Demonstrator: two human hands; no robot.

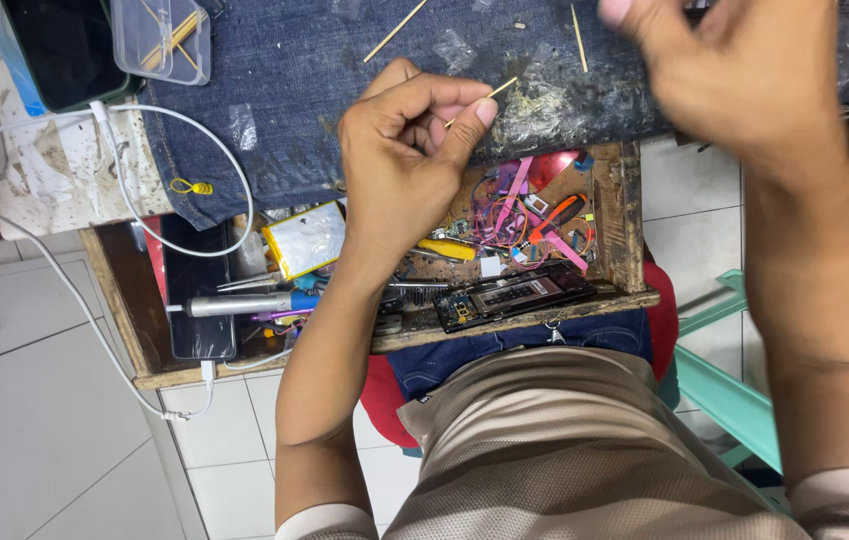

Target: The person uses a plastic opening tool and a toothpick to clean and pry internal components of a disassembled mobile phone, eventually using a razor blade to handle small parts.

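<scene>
Fingers of left hand (409, 150) pinch toothpick (500, 88); right hand (744, 80) blurred, fingers unreadable.

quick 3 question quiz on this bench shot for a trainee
1. True or false: the left hand pinches a thin wooden stick.
2. What cloth covers the bench top? A denim B plastic C paper
3. What lies at the open drawer's front edge?

Key: 1 true. 2 A, denim cloth. 3 an opened phone body. The right hand is blurred, its grip unclear.
</scene>
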